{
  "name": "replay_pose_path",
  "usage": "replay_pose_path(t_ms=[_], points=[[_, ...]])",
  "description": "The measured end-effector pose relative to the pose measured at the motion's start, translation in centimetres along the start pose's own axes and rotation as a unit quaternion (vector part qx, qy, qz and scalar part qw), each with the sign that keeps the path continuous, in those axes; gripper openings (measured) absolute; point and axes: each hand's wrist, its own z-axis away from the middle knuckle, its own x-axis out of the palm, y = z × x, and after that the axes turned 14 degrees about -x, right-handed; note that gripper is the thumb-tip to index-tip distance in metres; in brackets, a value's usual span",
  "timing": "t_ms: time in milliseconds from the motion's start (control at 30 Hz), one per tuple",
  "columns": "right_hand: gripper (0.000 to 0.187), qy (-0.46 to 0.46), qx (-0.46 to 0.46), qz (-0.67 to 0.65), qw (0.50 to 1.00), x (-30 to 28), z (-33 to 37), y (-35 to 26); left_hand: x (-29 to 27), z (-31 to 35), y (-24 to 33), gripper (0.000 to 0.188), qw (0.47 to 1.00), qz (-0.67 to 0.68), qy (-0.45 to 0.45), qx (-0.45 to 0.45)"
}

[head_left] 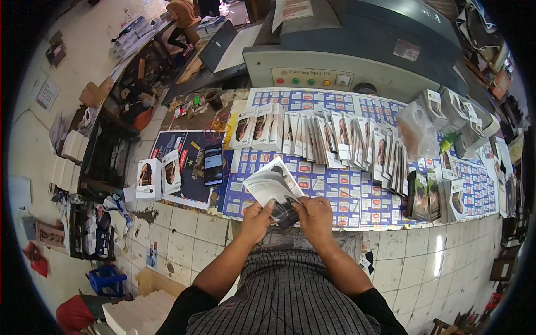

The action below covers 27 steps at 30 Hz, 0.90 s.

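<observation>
A white and dark printed carton, partly opened out, is held up just over the near edge of the table. My left hand pinches its lower left side, with the thumb on top. At the lower right side, my right hand grips it between thumb and fingers. The palms hide part of its lower end. Beyond it, a long overlapping row of similar flat cartons fans across the table. Left of my hands lies a dark smartphone with its screen lit.
Two stacks of cartons stand at the table's left end. On the right are a clear plastic bag, bundled cartons and dark green packs. A large grey machine rises behind the table. A blue stool is at lower left.
</observation>
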Motion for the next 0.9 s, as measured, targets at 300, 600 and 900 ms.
replay_pose_path(t_ms=[300, 600, 900], points=[[0.018, 0.06, -0.138, 0.157, 0.976, 0.1, -1.3, -1.0, -0.4, 0.2, 0.0, 0.04, 1.0, -0.001, 0.021, 0.003], [0.025, -0.125, 0.184, -0.455, 0.863, 1.4, -0.3, 0.6, -2.5, 0.7, 0.0, 0.075, 0.984, 0.139, -0.081, -0.082], [0.033, -0.144, 0.28, -0.218, 0.924, 4.7, 3.6, 8.6, -6.9, -3.5, -1.7, 0.036, 0.968, -0.189, 0.162, -0.028]])
